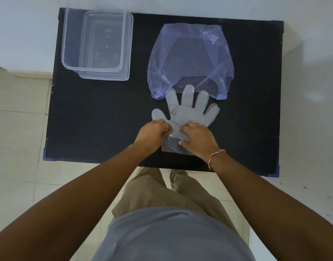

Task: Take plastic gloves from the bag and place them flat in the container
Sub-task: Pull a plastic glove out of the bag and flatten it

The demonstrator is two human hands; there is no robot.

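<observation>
A clear plastic glove point(188, 110) lies flat on the black table, its fingers spread and pointing away from me, the tips overlapping the mouth of a bluish plastic bag point(190, 59). My left hand point(152, 132) and my right hand point(198, 138) both sit on the glove's cuff end, fingers curled and pinching the crumpled plastic between them. The clear rectangular container point(67, 44) stands at the table's far left, apart from both hands, with nothing visible inside it.
The black table point(95, 113) has blue corner guards and its near edge lies just below my wrists. Pale floor tiles surround it, and a white wall runs along the far side. My legs stand against the table's front edge.
</observation>
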